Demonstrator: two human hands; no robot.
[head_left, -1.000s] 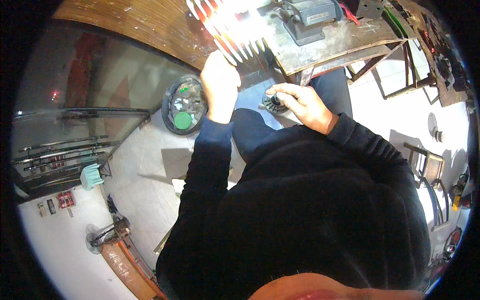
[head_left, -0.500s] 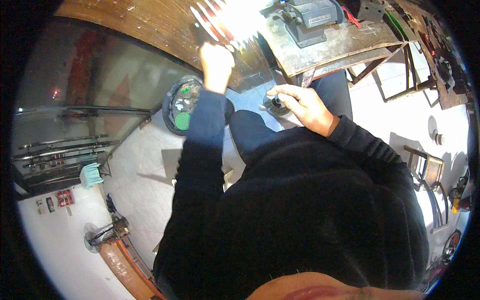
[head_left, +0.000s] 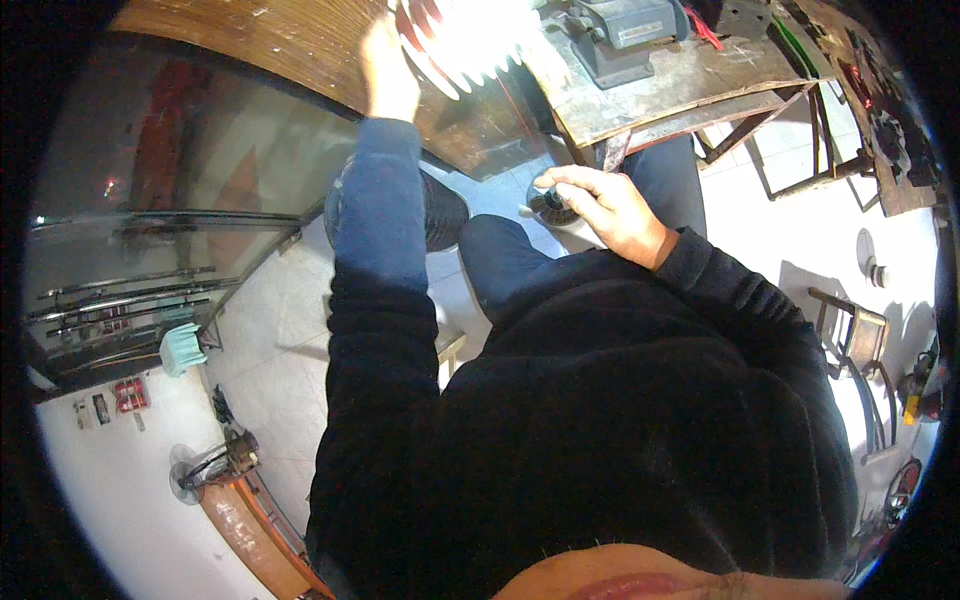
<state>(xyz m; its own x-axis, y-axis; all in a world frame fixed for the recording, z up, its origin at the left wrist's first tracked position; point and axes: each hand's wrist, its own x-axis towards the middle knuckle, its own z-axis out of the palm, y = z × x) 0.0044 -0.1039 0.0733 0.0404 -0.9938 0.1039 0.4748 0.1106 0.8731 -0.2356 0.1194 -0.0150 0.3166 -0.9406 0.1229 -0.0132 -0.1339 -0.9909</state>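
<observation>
At the top, my left hand (head_left: 388,68) is raised over the wooden table, against the left side of a glaring lamp (head_left: 480,40) edged with red and white curved bands. Its fingers are washed out by the light or cut off by the frame, so their grip is hidden. Above my right thigh, my right hand (head_left: 622,212) is closed in a pinch, thumb against fingers. Whatever lies between those fingertips is too small to make out. Below them, on the floor, is a round dark object (head_left: 550,207).
The brown wooden table (head_left: 250,40) runs along the upper left, above a glass-fronted cabinet (head_left: 150,190). At upper right, a grey bench machine (head_left: 625,40) stands on a worn workbench (head_left: 690,95). A wooden stool (head_left: 855,335) is at the right, a fan (head_left: 190,470) at lower left.
My left hand has moved up and left, from in front of the lamp to its left side; the lamp's bands sit slightly lower and farther right. My right hand has stayed put.
</observation>
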